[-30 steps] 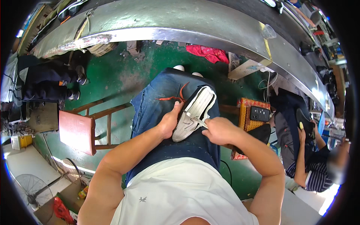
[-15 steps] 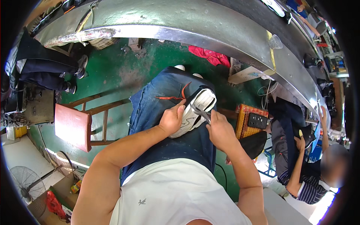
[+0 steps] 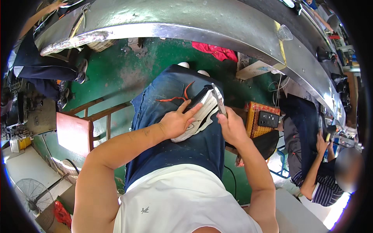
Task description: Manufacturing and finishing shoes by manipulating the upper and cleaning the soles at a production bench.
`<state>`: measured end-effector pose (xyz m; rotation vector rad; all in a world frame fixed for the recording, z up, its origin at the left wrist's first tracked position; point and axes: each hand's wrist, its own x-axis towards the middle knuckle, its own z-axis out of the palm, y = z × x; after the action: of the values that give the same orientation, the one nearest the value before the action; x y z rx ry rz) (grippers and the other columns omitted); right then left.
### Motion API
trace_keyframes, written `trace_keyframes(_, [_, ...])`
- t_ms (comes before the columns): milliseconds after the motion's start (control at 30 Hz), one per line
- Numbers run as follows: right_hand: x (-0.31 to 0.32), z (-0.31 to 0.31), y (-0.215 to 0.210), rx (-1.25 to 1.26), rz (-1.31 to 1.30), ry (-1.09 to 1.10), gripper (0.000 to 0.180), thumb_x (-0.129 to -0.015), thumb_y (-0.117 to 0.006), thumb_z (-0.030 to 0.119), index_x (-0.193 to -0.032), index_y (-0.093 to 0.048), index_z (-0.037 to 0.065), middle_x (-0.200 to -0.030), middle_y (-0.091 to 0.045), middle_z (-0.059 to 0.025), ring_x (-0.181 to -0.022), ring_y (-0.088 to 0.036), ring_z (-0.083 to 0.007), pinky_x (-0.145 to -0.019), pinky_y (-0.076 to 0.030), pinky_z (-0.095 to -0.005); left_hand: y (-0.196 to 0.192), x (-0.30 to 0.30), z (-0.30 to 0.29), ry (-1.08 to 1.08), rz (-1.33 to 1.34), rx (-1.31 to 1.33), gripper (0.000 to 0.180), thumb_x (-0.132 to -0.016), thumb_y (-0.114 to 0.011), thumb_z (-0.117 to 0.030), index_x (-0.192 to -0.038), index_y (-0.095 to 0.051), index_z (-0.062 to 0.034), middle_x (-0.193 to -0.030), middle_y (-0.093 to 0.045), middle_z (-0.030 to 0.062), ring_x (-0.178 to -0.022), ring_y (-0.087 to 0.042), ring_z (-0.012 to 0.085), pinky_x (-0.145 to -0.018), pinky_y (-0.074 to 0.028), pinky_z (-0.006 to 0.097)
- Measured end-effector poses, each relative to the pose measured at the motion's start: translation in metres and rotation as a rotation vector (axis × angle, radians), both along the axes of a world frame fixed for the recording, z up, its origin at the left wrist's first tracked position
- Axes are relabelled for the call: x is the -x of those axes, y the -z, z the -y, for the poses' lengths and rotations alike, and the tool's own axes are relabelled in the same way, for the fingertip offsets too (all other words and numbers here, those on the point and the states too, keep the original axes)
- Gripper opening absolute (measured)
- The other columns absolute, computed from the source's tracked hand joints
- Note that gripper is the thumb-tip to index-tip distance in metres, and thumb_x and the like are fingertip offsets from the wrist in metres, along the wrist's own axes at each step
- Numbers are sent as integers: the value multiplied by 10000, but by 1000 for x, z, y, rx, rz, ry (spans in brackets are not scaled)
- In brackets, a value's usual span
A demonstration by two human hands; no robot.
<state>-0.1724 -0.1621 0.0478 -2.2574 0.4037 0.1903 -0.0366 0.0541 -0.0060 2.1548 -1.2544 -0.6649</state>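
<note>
A white shoe with black trim (image 3: pixel 206 116) lies tilted across my lap, over the blue denim apron (image 3: pixel 155 120). My left hand (image 3: pixel 178 121) grips its left side, two fingers reaching along the edge and the thumb on the white part. In my right hand (image 3: pixel 233 126) is a pair of metal pincers (image 3: pixel 218 100). They stand nearly lengthwise beside the shoe's far end, handles in my fist. Whether the jaws touch the shoe, I cannot tell. Orange-red strips (image 3: pixel 171 99) lie on the apron left of the shoe.
A long metal bench (image 3: pixel 167 31) curves across the far side. To the left stands a stool (image 3: pixel 75 131); to the right, a woven seat (image 3: pixel 258 120) bears a black item (image 3: pixel 268 119). A co-worker (image 3: pixel 324 180) sits at the right; another person's legs (image 3: pixel 50 73) show at the left.
The pincers have swung from lying across the shoe's far end to pointing away along its right side. The shoe has rolled, and my left fingers have spread over its edge.
</note>
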Motion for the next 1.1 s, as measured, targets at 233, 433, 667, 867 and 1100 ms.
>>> trace_keyframes(233, [-17, -7, 12, 178, -45, -114, 368, -1044, -504, 337, -1088, -585, -19, -905, -679, -258, -882, -663, -466, -770, -511, -546, -21, -11, 6, 132, 42, -282, 678, -1007, -524, -499, -1610, -235, -381, -1491, -394, 373, -888, -714, 483, -767, -613, 476])
trace_keyframes(433, [-4, -12, 8, -196, 273, 368, 390, -1075, -431, 330, -1012, -585, -22, -857, -687, -220, -818, -683, -422, -743, -522, -497, -39, -12, 3, 224, 35, -384, 789, -924, -589, -612, -1603, -243, -407, -1546, -310, 367, -1034, -677, 508, -848, -589, 499])
trace_keyframes(667, [9, -11, 11, -241, 4, 238, 353, -1082, -414, 298, -1036, -582, -10, -839, -677, -144, -740, -681, -251, -686, -527, -385, 21, 25, -32, -149, -52, 220, 787, -991, -596, -405, -1602, -247, -52, -1549, -354, 352, -1168, -630, 492, -1019, -508, 419])
trace_keyframes(867, [10, -37, 18, 113, -161, -164, 353, -1065, -467, 310, -1041, -574, -26, -853, -681, -245, -822, -669, -453, -756, -535, -497, -3, 23, -35, -328, -374, 76, 873, -905, -716, -254, -1582, -237, 17, -1304, -604, 347, -1205, -627, 440, -1037, -484, 398])
trace_keyframes(1100, [60, -22, 34, -424, -23, 214, 430, -1087, -460, 360, -1090, -579, -53, -822, -679, -110, -720, -667, -189, -685, -531, -330, -71, 2, -38, -83, -149, -241, 944, -834, -762, -232, -1565, -192, -59, -1041, -695, 290, -957, -688, 459, -865, -548, 495])
